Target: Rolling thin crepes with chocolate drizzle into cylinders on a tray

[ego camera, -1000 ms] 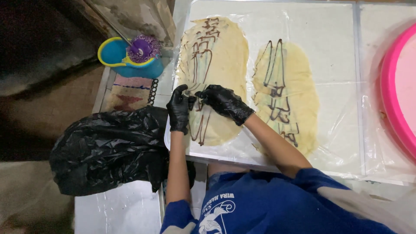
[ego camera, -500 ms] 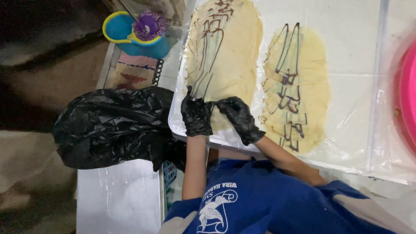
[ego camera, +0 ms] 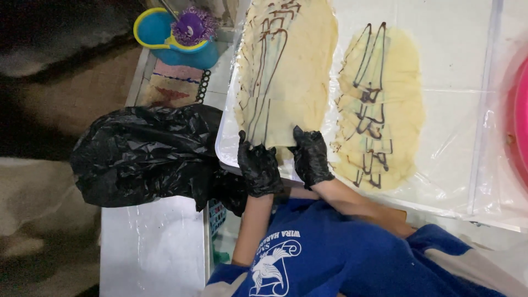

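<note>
Left hand (ego camera: 258,168) and right hand (ego camera: 311,157), both in black gloves, sit side by side on the near edge of the left dough sheet (ego camera: 289,71). Fingers curled down over the edge, pinching it; both closed on the dough, thumbs not visible. Hands are just apart, with a strip of dough between them.

The sheet runs away from the hands, pale yellow, oval, with dark brown sauce lines along its length and squiggles at the far end. It lies on clear plastic film (ego camera: 451,159) over the white tabletop (ego camera: 440,44).

Right of the right hand, near but not touching: second dough sheet (ego camera: 382,104), same sauce pattern, flat, untouched.

Further right, at the frame edge: pink basin (ego camera: 520,110), only the rim shows.

Left of the left hand, just beside it: black bag (ego camera: 143,157), crumpled, bulging. Beyond it, far left of the dough: blue bucket with yellow rim (ego camera: 159,36), purple mop head (ego camera: 192,25) in it.

Below the hands: blue shirt (ego camera: 330,258), bare forearms.
</note>
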